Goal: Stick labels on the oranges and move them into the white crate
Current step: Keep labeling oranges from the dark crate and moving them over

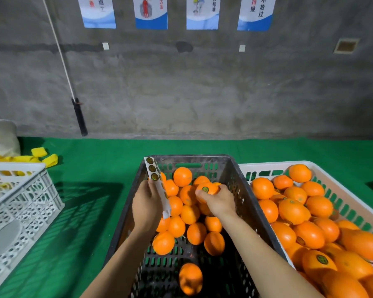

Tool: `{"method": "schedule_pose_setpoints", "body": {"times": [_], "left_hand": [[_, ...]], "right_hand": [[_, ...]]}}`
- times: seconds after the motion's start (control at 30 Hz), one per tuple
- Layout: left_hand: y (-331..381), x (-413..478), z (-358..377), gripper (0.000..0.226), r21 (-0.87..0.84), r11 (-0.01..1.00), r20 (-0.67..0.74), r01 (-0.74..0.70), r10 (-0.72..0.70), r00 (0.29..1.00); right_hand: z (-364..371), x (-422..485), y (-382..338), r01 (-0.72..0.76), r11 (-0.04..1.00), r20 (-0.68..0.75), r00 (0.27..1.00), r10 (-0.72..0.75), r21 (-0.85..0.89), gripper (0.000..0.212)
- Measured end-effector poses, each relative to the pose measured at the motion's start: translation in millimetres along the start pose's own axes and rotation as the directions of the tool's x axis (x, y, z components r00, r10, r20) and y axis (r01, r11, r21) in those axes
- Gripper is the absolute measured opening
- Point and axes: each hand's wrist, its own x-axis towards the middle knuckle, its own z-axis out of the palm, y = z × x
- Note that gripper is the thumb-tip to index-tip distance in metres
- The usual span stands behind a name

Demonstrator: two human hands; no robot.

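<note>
The orange [207, 191] I am working on sits in my right hand [219, 203], fingers curled round its underside so that the top faces up at me, lifted just above the heap in the black crate [241, 186]. A round dark label [205, 189] with a green and yellow mark is already stuck on its upper face; the print is too small to read. My left hand [146, 206] is closed on a white label strip [156, 186], pinched near the middle so the top stands up and several round labels stay within reach of my other hand. Judging from this, the sticking step looks done and the orange is ready to go across. Below my hands the black crate holds loose oranges with no labels showing, piled towards the far end, with bare slatted floor nearer me. Touching its right side is the white crate [267, 166], nearly full of oranges, some showing the same dark labels, placed close, I judge, so the carry is short. Another white crate [26, 203] stands well apart on the left of the green worktop [99, 164], near some yellow foam sleeves [43, 157]. On the grey wall behind hang four blue and white posters [151, 12] with Chinese characters, cut off at the top.
</note>
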Motion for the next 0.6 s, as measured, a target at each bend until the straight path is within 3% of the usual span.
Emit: {"method": "schedule_pose_setpoints", "body": {"times": [0.07,0.13,0.2,0.27,0.33,0.4,0.47,0.6], "left_hand": [[-1.7,1.8,2.5,0.037,0.001,1.0,-0.001,0.023,-0.023,1.0],[-1.7,1.4,4.9,0.036,0.01,0.999,0.026,0.031,-0.032,0.999],[-1.4,-0.9,6.4,0.036,0.014,1.0,0.061,0.021,-0.022,0.998],[-1.8,-3.3,7.7,0.037,0.02,1.0,0.092,0.009,-0.011,0.996],[-3.9,-3.9,8.5,0.038,0.022,1.0,0.1,0.009,-0.012,0.995],[-6.2,-3.5,9.8,0.038,0.019,1.0,0.099,0.01,-0.012,0.995],[-7.2,-3.3,11.2,0.037,0.026,1.0,0.108,0.007,-0.01,0.994],[-7.7,-3.7,14.0,0.039,0.059,0.998,0.158,-0.024,0.014,0.987]], "right_hand": [[-7.6,-1.5,-14.8,-0.04,0.906,-0.029,0.998,0.058,0.422,0.07],[-15.0,-3.7,-20.9,-0.078,0.744,-0.023,0.992,0.125,0.663,0.066],[-23.9,-7.0,-23.9,-0.096,0.527,-0.001,0.984,0.181,0.844,0.076],[-37.2,-6.9,-25.7,-0.102,0.207,0.061,0.978,0.199,0.973,0.086],[-53.1,-7.6,-26.6,-0.115,-0.077,0.126,0.977,0.171,0.99,0.098],[-66.5,-9.2,-24.5,-0.119,-0.242,0.168,0.967,0.193,0.963,0.109],[-73.3,-9.9,-21.9,-0.11,-0.278,0.185,0.948,0.26,0.954,0.111],[-73.2,-12.1,-20.0,-0.085,-0.155,0.135,0.929,0.344,0.984,0.101]]}}
